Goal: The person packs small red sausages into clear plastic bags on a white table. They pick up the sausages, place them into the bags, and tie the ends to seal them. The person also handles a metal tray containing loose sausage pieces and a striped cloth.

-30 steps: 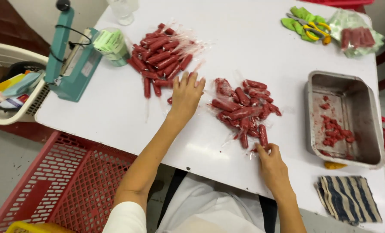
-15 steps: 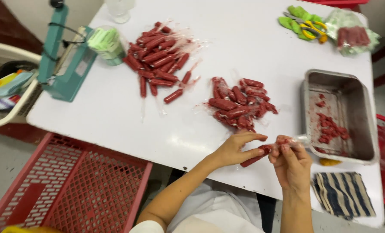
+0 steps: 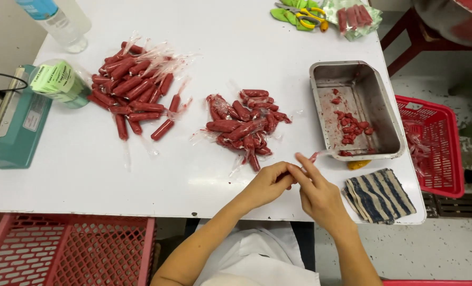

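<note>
Both hands now together at the front edge of the worktop, just right of centre. Left hand (image 3: pixel 268 182) curled, fingertips pinched against the right hand's; right hand (image 3: pixel 316 191) closed round something small, index and middle fingers sticking up. The wrapped red sausage seen between the hands half a second ago is mostly hidden now; only a thin clear plastic tail (image 3: pixel 320 154) with a red bit shows past the right fingertips, pointing at the metal tray (image 3: pixel 376 108). Can't tell which hand bears the load.

A second ago the left hand was flat up by the middle pile and the right sat alone at the front edge. So: one piece came off the pile and into both hands, which have closed in on it since. My read: a per-piece handling cycle, mid-piece.

Outward:
- middle pile of wrapped sausages (image 3: pixel 244 127), just behind the hands, unchanged
- bigger pile (image 3: pixel 135 92) toward the back left
- tray right of the hands, red scraps inside
- striped cloth (image 3: pixel 380 195) at the front right corner
- green tape roll (image 3: pixel 61 83) and teal sealer (image 3: pixel 14 124) on the left edge
- scissors (image 3: pixel 305 13) at the back edge
</note>
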